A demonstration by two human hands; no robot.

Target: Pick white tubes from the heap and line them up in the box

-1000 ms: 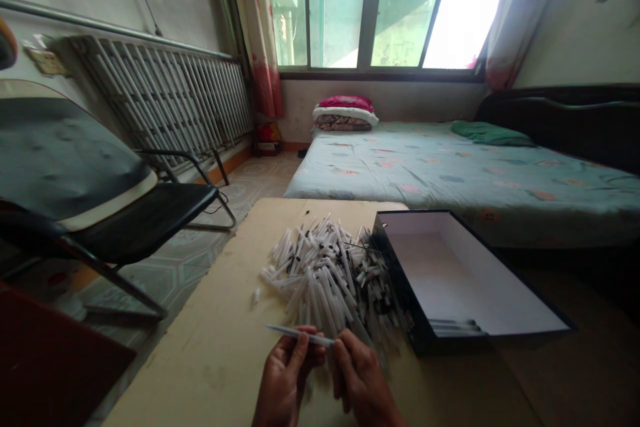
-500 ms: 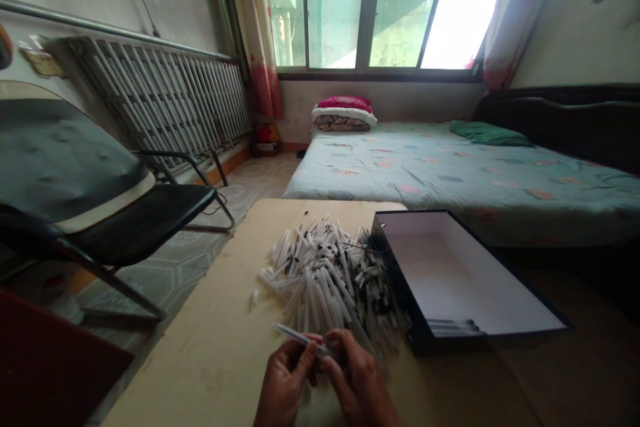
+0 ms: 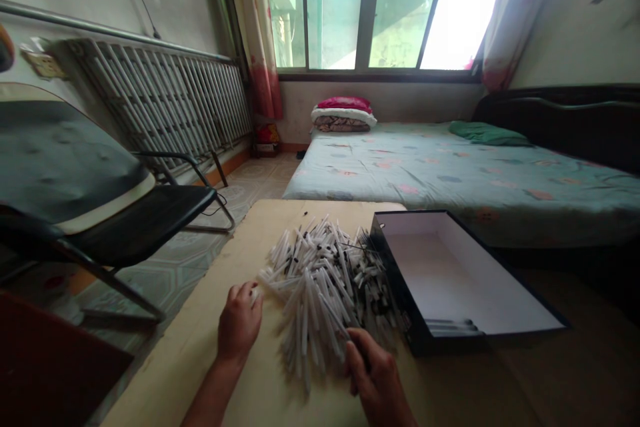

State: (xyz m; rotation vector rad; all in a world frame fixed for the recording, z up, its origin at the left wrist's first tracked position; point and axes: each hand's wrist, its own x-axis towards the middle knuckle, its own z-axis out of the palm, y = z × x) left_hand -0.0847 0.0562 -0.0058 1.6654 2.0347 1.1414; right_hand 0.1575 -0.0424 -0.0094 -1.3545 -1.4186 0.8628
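Note:
A heap of white pens with dark tips (image 3: 327,283) lies on a beige tabletop (image 3: 215,373). My left hand (image 3: 239,321) is stretched to the heap's left edge, fingers curled down over a small white piece there. My right hand (image 3: 374,377) rests at the heap's near right edge with its fingers bent in; what they hold is hidden. To the right of the heap stands an open dark box with a white inside (image 3: 505,293), and a few pens (image 3: 453,328) lie in its near corner.
A black folding chair (image 3: 130,223) stands left of the table. A bed with a light patterned sheet (image 3: 450,170) lies beyond the table, under the window. A white radiator (image 3: 165,97) runs along the left wall. The table's left edge drops to a tiled floor.
Both hands were together at the near edge, holding one pen between them. Now they are apart: the left has reached forward-left to the small white piece, the right has shifted right.

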